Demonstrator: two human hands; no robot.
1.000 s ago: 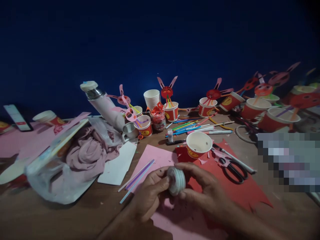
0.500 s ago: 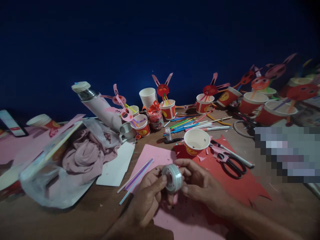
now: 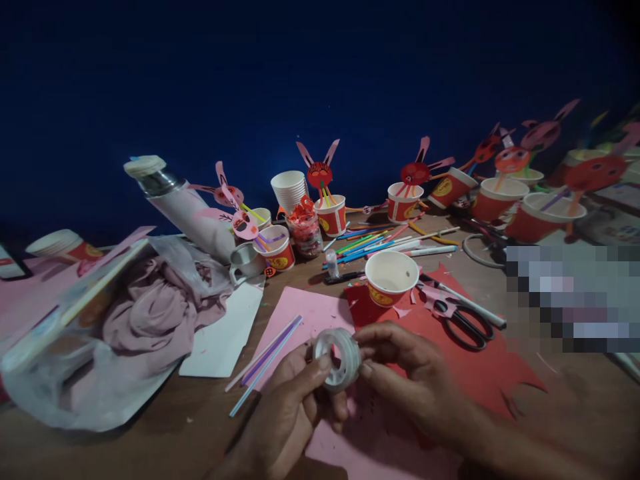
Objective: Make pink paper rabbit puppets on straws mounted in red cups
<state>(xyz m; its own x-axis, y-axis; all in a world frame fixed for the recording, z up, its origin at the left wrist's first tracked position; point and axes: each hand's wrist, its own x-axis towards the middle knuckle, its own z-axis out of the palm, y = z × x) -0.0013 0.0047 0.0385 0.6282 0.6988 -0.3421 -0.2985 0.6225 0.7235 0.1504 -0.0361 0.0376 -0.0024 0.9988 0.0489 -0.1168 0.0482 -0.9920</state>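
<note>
A roll of clear tape (image 3: pixel 352 363) is held up over the pink paper (image 3: pixel 293 308), its round opening turned toward me. My left hand (image 3: pixel 293 397) grips the roll from the left, thumb on its near rim and fingers curled beneath. From the right, my right hand (image 3: pixel 407 370) pinches at the roll's edge with thumb and fingertips. Whether a loose end of tape is between them I cannot make out. Under and beside my right hand lies red paper (image 3: pixel 465 373). An open paper cup (image 3: pixel 391 277) stands just beyond the hands.
Black-handled scissors (image 3: pixel 465 327) lie on the red paper. Three straws (image 3: pixel 267 360) lie to the left, beside white paper (image 3: pixel 220 340). Behind are felt pens (image 3: pixel 363 248), a steel mug (image 3: pixel 247 265), a tilted flask (image 3: pixel 190 213) and several cups with rabbit figures (image 3: pixel 320 175). A plastic bag (image 3: pixel 95 393) lies left.
The tape roll has turned so its opening faces me more squarely. Both hands stay on it. The whole view has shifted slightly, with things on the left sitting further left.
</note>
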